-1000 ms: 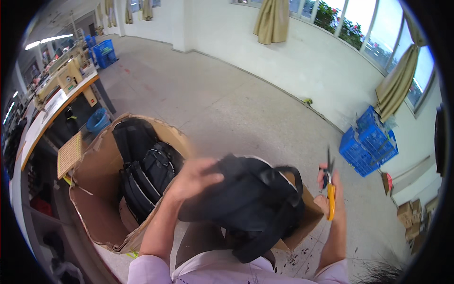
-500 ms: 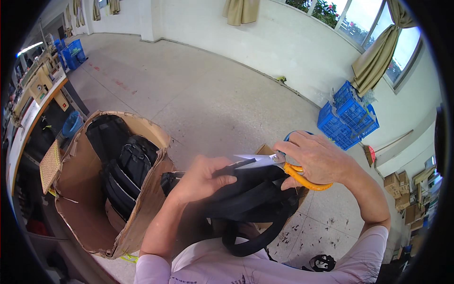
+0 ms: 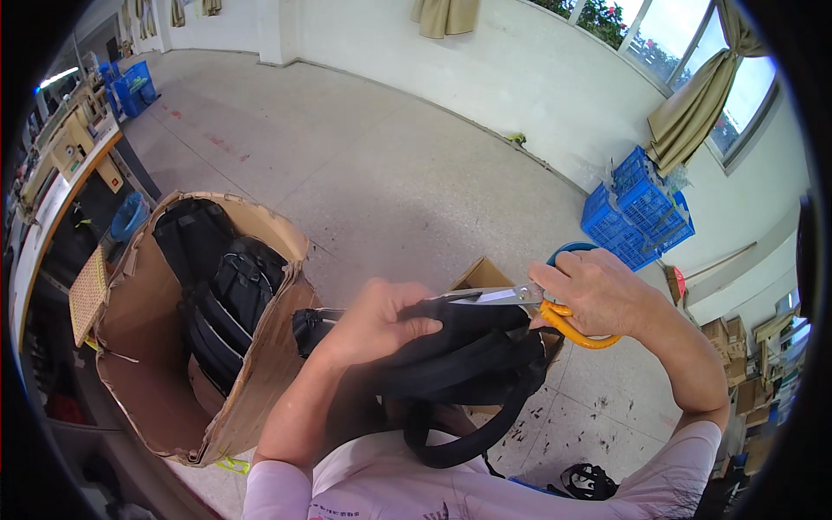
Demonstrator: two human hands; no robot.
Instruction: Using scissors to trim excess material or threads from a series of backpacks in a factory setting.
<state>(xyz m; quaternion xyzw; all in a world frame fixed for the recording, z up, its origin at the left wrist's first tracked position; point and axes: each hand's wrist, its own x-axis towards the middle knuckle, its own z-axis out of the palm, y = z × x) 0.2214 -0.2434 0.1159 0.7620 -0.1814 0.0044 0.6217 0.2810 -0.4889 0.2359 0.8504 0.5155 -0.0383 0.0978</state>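
A black backpack (image 3: 459, 368) lies across my lap, its straps looping toward me. At its upper edge, my left hand (image 3: 377, 325) is closed, thumb against fingers, pinching the black fabric. My right hand (image 3: 594, 290) grips scissors (image 3: 503, 296) with one orange and one blue handle loop. The scissors' blades point left along the bag's top edge, tips close to my left fingers. Whether fabric or thread sits between the blades, I cannot tell.
On the left stands a big open cardboard box (image 3: 247, 407) holding black backpacks (image 3: 243, 277). A smaller cardboard box (image 3: 487, 272) shows behind the bag. Stacked blue crates (image 3: 637, 212) stand by the wall. A sewing machine table (image 3: 61, 204) is at far left; dark scraps (image 3: 537, 429) litter the floor.
The scissors and my right hand have shifted slightly right, and the blades have come closer together. My left hand keeps its pinch on the backpack's fabric.
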